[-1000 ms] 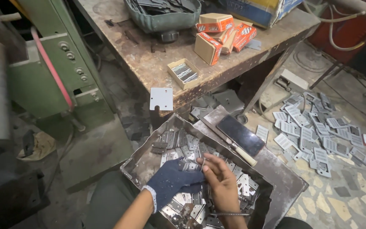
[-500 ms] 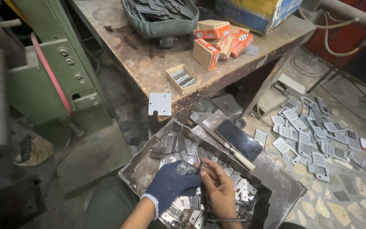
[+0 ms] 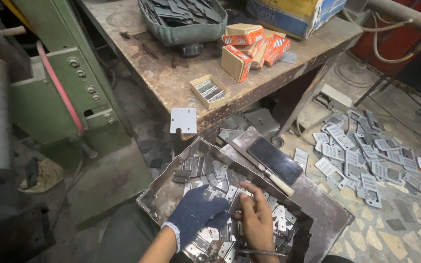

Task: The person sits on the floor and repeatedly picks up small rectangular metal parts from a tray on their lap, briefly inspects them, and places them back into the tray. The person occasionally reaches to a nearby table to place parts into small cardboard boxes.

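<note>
Green machine: a big green machine (image 3: 59,83) stands at the far left, with a red hose (image 3: 59,83) running down its side.
Left hand: the left hand (image 3: 196,214) wears a dark blue glove. It rests in the metal tray (image 3: 164,195), fingers curled on a small metal plate (image 3: 233,204).
Metal plates: lots of small grey metal plates (image 3: 205,170) lie piled in the tray, on the floor under the tabletop (image 3: 171,83).
Right hand: the bare right hand (image 3: 257,219) is just beside the left one. Its fingers pinch the same small plate.
White plate: a square white plate (image 3: 183,120) hangs on the tabletop's front edge.
Small box: an open box (image 3: 209,90) of shiny bits sits on the tabletop.
Orange boxes: a heap of orange boxes (image 3: 249,44) sits behind it.
Phone: a dark phone (image 3: 278,159) lies on a flat metal sheet (image 3: 317,195) beside the tray.
Floor pile: more grey plates (image 3: 366,156) are spread on the floor at the right.
</note>
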